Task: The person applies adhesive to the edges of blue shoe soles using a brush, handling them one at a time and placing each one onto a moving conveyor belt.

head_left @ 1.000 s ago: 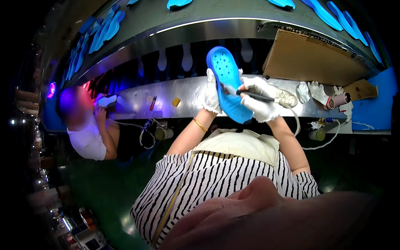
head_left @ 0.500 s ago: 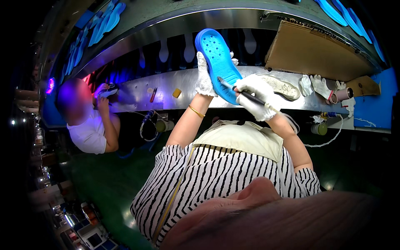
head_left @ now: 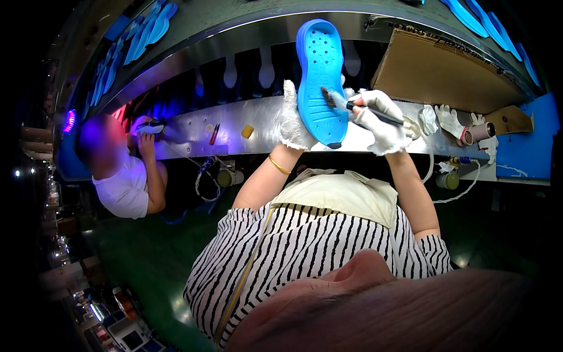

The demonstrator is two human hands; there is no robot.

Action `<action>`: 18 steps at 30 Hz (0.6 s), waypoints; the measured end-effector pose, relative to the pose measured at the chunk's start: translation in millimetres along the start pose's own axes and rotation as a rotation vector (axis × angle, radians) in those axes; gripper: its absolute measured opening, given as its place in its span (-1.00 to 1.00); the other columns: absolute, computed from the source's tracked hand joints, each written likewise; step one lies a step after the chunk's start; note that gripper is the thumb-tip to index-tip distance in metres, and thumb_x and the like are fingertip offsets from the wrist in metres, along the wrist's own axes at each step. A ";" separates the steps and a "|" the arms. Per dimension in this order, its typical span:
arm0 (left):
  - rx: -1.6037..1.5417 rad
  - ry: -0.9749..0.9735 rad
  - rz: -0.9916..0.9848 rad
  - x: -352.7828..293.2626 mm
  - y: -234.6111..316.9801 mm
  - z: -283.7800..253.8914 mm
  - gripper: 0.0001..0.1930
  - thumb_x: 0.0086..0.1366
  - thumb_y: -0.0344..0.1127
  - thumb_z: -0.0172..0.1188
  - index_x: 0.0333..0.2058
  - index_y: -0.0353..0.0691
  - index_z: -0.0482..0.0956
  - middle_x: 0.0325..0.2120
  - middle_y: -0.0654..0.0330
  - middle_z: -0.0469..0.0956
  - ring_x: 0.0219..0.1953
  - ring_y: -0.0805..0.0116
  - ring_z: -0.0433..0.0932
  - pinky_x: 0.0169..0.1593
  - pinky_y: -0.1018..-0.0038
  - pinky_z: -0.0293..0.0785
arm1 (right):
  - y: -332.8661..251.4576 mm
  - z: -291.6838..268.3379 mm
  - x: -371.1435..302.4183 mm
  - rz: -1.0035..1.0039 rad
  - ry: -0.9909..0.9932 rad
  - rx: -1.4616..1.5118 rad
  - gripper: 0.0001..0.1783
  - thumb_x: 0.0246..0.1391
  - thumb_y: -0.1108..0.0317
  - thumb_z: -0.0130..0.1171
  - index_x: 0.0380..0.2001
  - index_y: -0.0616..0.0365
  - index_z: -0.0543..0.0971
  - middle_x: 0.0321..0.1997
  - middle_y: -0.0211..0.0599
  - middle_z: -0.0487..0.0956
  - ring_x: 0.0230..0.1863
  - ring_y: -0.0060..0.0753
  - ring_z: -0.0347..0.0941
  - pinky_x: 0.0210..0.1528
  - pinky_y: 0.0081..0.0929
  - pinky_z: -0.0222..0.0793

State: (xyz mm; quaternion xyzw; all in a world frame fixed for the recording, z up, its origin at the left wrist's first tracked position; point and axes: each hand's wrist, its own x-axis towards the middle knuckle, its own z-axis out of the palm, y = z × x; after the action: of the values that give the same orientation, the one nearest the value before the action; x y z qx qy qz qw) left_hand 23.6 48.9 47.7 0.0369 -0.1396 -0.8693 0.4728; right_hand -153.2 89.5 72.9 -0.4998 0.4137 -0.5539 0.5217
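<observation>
A blue shoe sole (head_left: 319,70), with small holes at its far end and ridges across its nearer half, is held up over the metal bench. My left hand (head_left: 295,122), in a white glove, grips it by its left edge, with some fingers hidden behind it. In my right hand (head_left: 384,130), also gloved in white, is a brush (head_left: 337,100) with a black handle. The dark bristle tip touches the sole's inner face near its middle. A pale shoe part (head_left: 413,128) lies on the bench, mostly hidden by my right hand.
The metal bench (head_left: 234,114) holds a yellow block (head_left: 247,131) and a red tool (head_left: 214,134) to the left, white gloves (head_left: 450,122) and a tube roll (head_left: 483,132) to the right. A cardboard box (head_left: 443,73) stands behind. A co-worker (head_left: 126,182) sits at the far left.
My left hand has moved the sole up and to the right, turning it more upright. The brush tip has shifted up and right, and my right hand now covers much of the pale shoe part.
</observation>
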 end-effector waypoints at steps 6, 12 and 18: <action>0.035 -0.056 0.019 15.2 8.9 -23.0 -0.03 0.20 0.50 -0.22 0.33 -0.19 0.04 0.23 -0.02 0.25 0.23 -0.12 0.26 0.25 -0.01 0.28 | 2.9 28.7 -14.0 -0.090 -0.124 -0.180 -0.86 -0.05 0.60 0.22 -0.36 0.23 0.54 -0.31 -0.29 0.51 -0.30 -0.54 0.47 -0.20 -0.53 0.43; 0.081 0.017 0.188 14.7 5.1 -11.5 0.02 0.16 0.50 -0.12 0.34 -0.21 -0.01 0.29 -0.04 0.13 0.31 -0.07 0.15 0.36 0.02 0.08 | 0.8 25.8 -13.0 -0.270 -0.099 -0.380 -0.86 -0.03 0.61 0.22 -0.36 0.23 0.53 -0.32 -0.29 0.52 -0.30 -0.53 0.51 -0.23 -0.55 0.46; 0.031 -0.020 0.165 16.6 11.6 -3.4 0.04 0.14 0.50 -0.09 0.34 -0.24 0.01 0.26 -0.11 0.18 0.26 -0.12 0.23 0.37 -0.02 0.04 | 0.6 20.5 -9.3 0.075 -0.183 -0.171 -0.88 -0.04 0.58 0.21 -0.37 0.23 0.55 -0.30 -0.30 0.55 -0.29 -0.55 0.50 -0.20 -0.55 0.44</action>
State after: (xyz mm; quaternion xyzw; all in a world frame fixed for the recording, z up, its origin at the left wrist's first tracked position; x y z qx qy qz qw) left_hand 24.5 28.4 48.7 0.0241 -0.1604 -0.8254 0.5407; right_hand -133.3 100.0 74.4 -0.5751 0.4286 -0.4488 0.5330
